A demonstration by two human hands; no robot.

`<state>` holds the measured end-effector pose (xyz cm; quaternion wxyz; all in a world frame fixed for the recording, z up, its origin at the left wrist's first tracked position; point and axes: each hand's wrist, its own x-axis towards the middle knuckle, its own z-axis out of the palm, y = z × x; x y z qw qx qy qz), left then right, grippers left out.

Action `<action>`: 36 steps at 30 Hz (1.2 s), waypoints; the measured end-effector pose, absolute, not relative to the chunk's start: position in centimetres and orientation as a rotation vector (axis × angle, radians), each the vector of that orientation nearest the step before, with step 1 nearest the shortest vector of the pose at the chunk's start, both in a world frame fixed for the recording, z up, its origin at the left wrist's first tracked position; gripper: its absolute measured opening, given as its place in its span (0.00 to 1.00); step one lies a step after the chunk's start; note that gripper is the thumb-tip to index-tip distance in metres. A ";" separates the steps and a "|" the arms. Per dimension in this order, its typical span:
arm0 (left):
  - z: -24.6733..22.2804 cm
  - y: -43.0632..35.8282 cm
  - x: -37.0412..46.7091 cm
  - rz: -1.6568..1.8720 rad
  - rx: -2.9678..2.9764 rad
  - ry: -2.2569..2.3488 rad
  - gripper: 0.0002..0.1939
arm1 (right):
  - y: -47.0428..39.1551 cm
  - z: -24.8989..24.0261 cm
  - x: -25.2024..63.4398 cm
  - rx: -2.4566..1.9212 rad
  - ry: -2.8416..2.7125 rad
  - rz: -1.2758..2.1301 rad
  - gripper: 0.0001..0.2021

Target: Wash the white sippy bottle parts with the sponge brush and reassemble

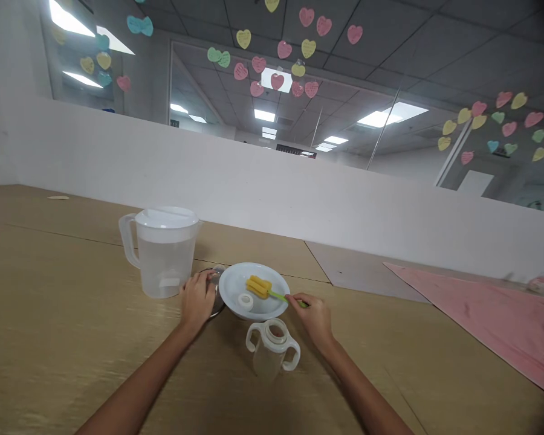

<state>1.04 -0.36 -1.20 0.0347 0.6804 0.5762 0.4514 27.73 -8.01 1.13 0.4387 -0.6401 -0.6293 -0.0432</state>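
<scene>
My right hand (315,317) is closed on the green handle of a sponge brush (259,287). Its yellow sponge head is inside a white bowl (278,307), beside a small white ring (245,302). On the bowl's left, my left hand (198,299) has its fingers curled on a round, metal-rimmed dish (218,301), partly hidden by the hand and the bowl. In front of the bowl stands a clear two-handled baby cup (268,360), upright and without a lid.
A translucent lidded pitcher (165,260) with liquid in it stands left of my left hand. To the right, a pink cloth (503,320) lies across the table (95,338). Behind is a low white wall (254,181) with glass above, dotted with heart-shaped notes.
</scene>
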 end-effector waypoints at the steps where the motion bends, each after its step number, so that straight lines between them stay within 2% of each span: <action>1: -1.1 -0.4 1.0 1.458 2.079 1.728 0.16 | -8.1 1.3 27.7 -1.580 -1.616 -0.125 0.19; 6: -0.3 -1.6 1.4 1.635 2.344 1.399 0.14 | -8.7 2.3 27.3 -1.512 -1.772 0.017 0.18; 12: 0.2 -3.3 2.5 1.411 2.741 0.952 0.12 | -8.8 2.9 26.7 -1.498 -1.618 0.356 0.15; 16: 0.2 -3.3 2.5 1.376 2.723 0.930 0.11 | -8.6 3.1 26.6 -1.502 -1.441 0.541 0.17; 25: -0.7 -2.6 2.0 1.675 2.516 1.043 0.10 | -8.6 3.2 26.5 -1.298 -1.110 0.841 0.21; 31: -0.9 -2.2 2.4 1.657 2.434 1.046 0.09 | -8.4 3.0 26.6 -1.368 -1.184 0.760 0.22; 36: -0.5 -2.0 2.1 1.790 2.257 1.171 0.08 | -8.1 3.1 27.3 -1.463 -1.107 0.581 0.24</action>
